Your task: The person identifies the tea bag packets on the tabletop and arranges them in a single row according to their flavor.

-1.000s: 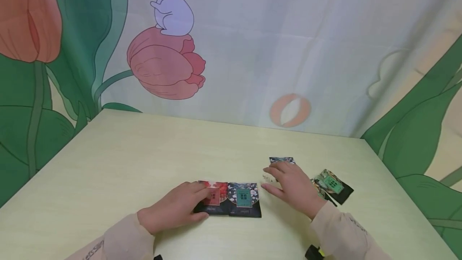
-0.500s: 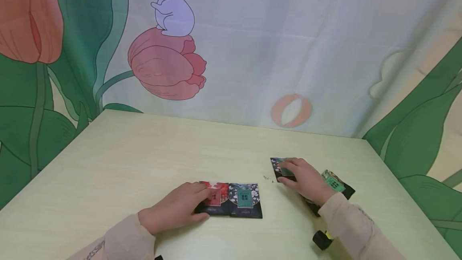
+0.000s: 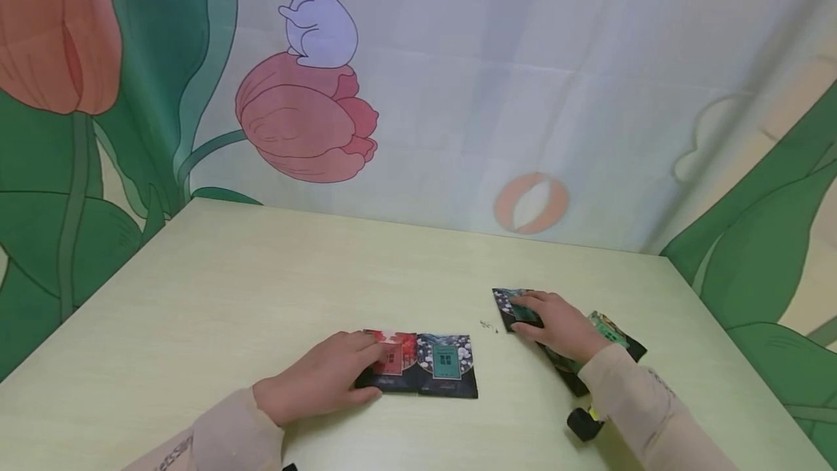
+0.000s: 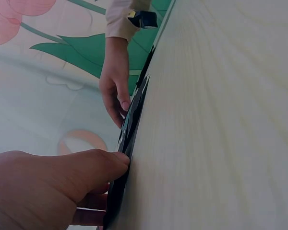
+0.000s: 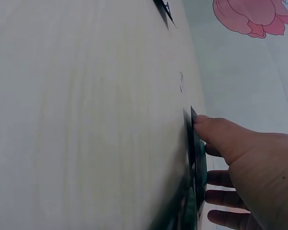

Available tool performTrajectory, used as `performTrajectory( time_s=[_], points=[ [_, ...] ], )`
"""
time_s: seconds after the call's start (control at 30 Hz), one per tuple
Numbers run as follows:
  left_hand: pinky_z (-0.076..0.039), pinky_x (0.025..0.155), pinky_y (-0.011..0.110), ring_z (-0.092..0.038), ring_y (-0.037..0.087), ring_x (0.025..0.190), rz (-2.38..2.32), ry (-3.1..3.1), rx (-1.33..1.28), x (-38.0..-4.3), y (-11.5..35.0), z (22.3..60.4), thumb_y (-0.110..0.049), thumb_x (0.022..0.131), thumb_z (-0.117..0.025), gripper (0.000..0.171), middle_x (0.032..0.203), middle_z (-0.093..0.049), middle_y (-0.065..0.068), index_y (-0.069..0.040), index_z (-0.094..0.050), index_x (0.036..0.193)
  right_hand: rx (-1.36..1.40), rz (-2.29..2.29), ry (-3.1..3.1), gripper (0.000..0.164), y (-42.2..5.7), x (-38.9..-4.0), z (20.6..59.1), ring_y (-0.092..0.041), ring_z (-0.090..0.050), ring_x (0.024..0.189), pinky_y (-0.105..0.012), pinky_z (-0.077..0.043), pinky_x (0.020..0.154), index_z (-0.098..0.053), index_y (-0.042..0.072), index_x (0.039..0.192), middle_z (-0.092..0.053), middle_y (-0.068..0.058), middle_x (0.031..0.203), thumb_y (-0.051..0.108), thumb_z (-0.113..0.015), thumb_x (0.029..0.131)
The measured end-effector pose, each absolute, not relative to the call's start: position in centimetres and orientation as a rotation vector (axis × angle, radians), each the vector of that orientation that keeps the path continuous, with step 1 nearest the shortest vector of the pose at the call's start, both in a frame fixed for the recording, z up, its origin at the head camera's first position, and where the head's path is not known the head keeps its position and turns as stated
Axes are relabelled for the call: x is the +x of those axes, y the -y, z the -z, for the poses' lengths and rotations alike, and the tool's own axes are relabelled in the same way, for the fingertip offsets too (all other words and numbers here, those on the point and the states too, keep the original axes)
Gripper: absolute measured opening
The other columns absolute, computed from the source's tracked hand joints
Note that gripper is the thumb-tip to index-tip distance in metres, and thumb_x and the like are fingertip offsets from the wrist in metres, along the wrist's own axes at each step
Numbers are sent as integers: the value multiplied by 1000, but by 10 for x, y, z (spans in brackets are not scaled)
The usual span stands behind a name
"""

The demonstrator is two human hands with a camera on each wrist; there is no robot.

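Observation:
My left hand (image 3: 320,376) rests on a red and black sachet (image 3: 400,362), its thumb at the lower edge and its fingers covering the left part. Side by side with that lies a dark blue floral sachet (image 3: 447,362) with a teal label. Farther right, my right hand (image 3: 562,325) touches another dark floral sachet (image 3: 505,305). In the right wrist view, the right thumb meets this sachet's edge (image 5: 197,148) while the straight fingers lie against its printed face. Beneath and beside the right hand are a dark sachet (image 3: 570,375), mostly hidden, and a green-labelled one (image 3: 609,331).
The pale wooden table (image 3: 294,267) ends at a cloth backdrop (image 3: 445,129) printed with flowers and an animal. Small dark marks (image 3: 488,326) show on the tabletop between the two groups of sachets. A black device (image 3: 584,424) is on the right wrist.
My right hand has moved a little right and down onto the far floral sachet, uncovering the small marks on the table. My left hand stays on the red sachet.

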State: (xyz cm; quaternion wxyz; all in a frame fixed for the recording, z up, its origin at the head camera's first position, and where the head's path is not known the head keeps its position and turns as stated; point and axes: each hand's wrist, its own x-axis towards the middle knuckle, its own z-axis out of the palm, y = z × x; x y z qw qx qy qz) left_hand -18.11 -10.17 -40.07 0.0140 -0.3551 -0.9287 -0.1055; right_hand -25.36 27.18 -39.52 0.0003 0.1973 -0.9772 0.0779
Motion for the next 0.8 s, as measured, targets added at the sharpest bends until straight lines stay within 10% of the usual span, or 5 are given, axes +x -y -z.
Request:
performTrajectory(
  time_s=[0.8],
  points=[
    [-48, 100, 39, -58, 17, 106, 335, 2912, -1091, -180, 100, 398, -42, 83, -72, 44, 116, -63, 0, -15, -63, 117, 608, -207, 3099, 54, -258, -254, 396, -43, -46, 128, -58, -41, 103, -53, 12, 137, -48, -23, 141, 40, -61, 92]
  ],
)
